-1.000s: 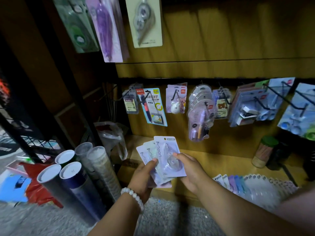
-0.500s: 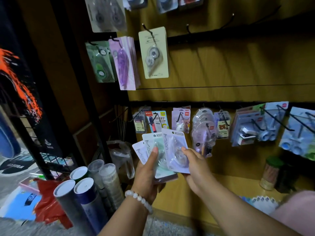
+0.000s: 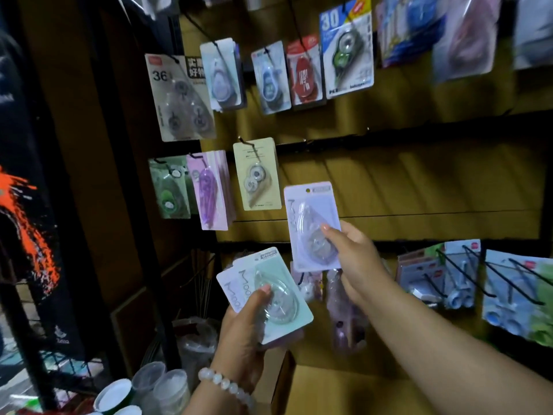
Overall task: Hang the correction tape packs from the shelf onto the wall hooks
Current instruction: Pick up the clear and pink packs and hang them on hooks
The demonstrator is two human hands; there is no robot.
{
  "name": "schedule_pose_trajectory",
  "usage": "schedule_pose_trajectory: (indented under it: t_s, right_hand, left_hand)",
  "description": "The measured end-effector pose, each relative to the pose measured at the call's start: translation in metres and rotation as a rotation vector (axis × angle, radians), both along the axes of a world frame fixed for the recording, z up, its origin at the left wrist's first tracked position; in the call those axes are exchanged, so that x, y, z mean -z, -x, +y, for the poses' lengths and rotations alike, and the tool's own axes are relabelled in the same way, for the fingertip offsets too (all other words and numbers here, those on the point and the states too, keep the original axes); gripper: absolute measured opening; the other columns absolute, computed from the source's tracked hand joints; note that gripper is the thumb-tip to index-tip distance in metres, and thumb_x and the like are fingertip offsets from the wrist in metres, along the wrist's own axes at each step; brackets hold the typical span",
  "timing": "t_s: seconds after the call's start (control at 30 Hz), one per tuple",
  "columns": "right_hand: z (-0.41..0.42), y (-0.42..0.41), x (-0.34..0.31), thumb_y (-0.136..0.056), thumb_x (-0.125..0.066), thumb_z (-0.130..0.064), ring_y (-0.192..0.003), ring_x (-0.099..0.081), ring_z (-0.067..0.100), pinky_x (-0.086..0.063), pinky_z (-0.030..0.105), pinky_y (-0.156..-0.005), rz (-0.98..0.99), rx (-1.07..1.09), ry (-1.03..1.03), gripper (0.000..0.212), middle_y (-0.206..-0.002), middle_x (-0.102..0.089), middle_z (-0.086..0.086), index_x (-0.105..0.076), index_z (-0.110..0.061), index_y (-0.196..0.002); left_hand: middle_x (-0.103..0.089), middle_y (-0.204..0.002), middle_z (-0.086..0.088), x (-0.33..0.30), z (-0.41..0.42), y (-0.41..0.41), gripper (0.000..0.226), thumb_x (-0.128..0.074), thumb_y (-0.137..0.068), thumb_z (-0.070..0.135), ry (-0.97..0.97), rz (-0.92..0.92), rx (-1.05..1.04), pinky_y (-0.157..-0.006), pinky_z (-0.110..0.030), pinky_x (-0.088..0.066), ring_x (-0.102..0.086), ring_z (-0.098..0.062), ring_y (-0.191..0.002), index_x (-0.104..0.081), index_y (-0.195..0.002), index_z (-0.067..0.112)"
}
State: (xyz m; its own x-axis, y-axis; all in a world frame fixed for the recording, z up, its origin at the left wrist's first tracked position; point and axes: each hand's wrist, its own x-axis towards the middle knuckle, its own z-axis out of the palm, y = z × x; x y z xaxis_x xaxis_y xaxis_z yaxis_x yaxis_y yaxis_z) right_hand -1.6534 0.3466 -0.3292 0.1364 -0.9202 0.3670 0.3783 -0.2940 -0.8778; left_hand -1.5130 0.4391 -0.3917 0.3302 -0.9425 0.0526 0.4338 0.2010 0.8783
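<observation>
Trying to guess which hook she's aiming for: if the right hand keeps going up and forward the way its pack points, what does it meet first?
Probably bare wall panel. The right hand holds the lilac pack just right of the cream pack; no hook shows directly ahead, though depth is unclear.

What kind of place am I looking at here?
Most likely a stationery shop. Carded correction tape packs hang in rows on wall hooks, and each hand, left hand and right hand, holds more packs for hanging.
</observation>
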Motion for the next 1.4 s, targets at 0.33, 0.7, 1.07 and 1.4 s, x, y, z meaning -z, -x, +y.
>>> schedule_pose_trajectory:
  t_s: [0.33,0.7,1.07,1.4]
  right_hand:
    - [-0.03,-0.005,-0.07,-0.094,-0.058,-0.027,-0.095,-0.068,0.017,-0.055,0.028,-0.076,0.085,0.092,0.156,0.011,-0.101,-0.07,0.0,-0.061,-0.02,-0.102]
    - [-0.052,-0.025,-0.074,-0.093,-0.057,-0.033,-0.085,-0.066,0.016,-0.053,0.029,-0.073,0.144,0.241,0.046,0.019,-0.096,-0.068,0.0,-0.061,-0.016,-0.102]
    - [-0.085,-0.027,-0.044,-0.081,-0.063,-0.053,-0.124,-0.046,0.032,-0.041,0.038,-0.1,0.678,0.628,-0.058,0.069,-0.134,-0.05,0.012,-0.046,-0.008,-0.13]
    - [0.013,-0.029,0.04,-0.08,-0.072,-0.038,-0.08,-0.07,0.021,-0.051,0.027,-0.072,0.634,-0.195,-0.215,0.034,-0.092,-0.075,0.008,-0.068,-0.006,-0.091]
  left_hand:
    - [-0.076,-0.094,-0.019,-0.029,-0.002,0.008,0.03,-0.066,-0.082,0.02,0.032,-0.05,0.027,-0.063,-0.061,-0.058,-0.073,-0.037,-0.079,-0.065,-0.11,0.011]
    - [-0.077,-0.084,-0.012,-0.029,-0.009,0.005,0.027,-0.065,-0.081,0.02,0.043,-0.015,0.046,-0.046,-0.039,-0.057,-0.075,-0.027,-0.067,-0.065,-0.108,0.013]
    - [-0.071,-0.112,-0.024,-0.007,-0.019,-0.007,0.055,-0.072,-0.071,0.029,-0.024,0.022,0.058,-0.068,-0.066,-0.056,-0.069,-0.046,-0.097,-0.062,-0.121,0.009]
    - [-0.073,-0.109,-0.02,0.017,-0.025,-0.007,0.06,-0.072,-0.071,0.039,-0.071,0.03,0.046,-0.07,-0.056,-0.059,-0.071,-0.04,-0.095,-0.063,-0.123,0.009]
